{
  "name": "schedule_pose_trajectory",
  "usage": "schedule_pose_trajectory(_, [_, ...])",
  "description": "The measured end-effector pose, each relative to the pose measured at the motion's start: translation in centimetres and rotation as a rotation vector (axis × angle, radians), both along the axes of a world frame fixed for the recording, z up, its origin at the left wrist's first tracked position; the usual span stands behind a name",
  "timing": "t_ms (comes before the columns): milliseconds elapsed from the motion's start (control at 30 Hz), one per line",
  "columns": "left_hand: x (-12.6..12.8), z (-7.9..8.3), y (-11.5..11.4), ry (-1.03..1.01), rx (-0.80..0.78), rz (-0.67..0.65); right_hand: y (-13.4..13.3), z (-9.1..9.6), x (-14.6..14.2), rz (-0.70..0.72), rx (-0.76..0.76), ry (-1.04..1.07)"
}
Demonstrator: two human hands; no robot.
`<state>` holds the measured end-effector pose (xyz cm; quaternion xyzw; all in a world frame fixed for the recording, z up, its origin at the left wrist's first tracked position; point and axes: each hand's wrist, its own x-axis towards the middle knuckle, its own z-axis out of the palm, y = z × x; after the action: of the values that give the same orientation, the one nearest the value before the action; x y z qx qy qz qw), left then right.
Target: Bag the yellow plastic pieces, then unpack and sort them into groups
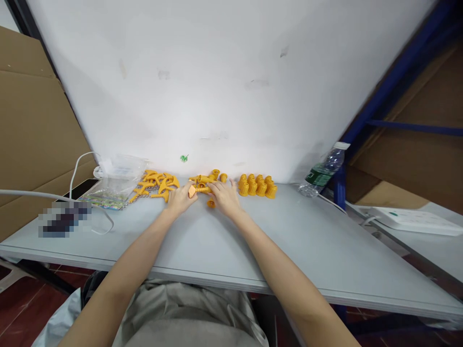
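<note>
My left hand and my right hand meet at the far middle of the grey table. Both pinch one small orange plastic part held between them, the left at its cap end, the right at its stem. Right behind the hands lies a loose heap of orange tube-shaped parts. To the left is a pile of orange hook-shaped pieces. To the right stands a tidy cluster of orange assembled pieces. One small orange ring lies on the table under my right hand.
A clear plastic bag with ball chains lies at the left, by a white cable and a dark phone. A water bottle lies at the right, near a white power strip. White wall behind, cardboard at left.
</note>
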<state>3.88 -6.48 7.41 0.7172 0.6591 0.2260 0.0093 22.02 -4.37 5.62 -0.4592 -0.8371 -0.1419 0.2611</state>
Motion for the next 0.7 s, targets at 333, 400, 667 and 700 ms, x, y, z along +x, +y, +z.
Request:
schedule_pose_trajectory(333, [0.29,-0.2,0.36,-0.019,-0.031,-0.02,0.55,-0.2,0.06,-0.087,0.107,-0.012])
schedule_pose_trajectory(400, [0.41,-0.14,0.38,-0.045,-0.03,-0.027,0.52,-0.23,0.1,-0.083,0.138,-0.002])
schedule_pose_trajectory(667, [0.58,-0.08,0.68,-0.442,-0.249,-0.103,0.73,-0.59,0.44,-0.063,0.179,-0.024])
schedule_pose_trajectory(700, [0.56,-0.14,0.7,-0.514,-0.306,-0.12,0.81,-0.68,0.47,-0.056,0.195,-0.028])
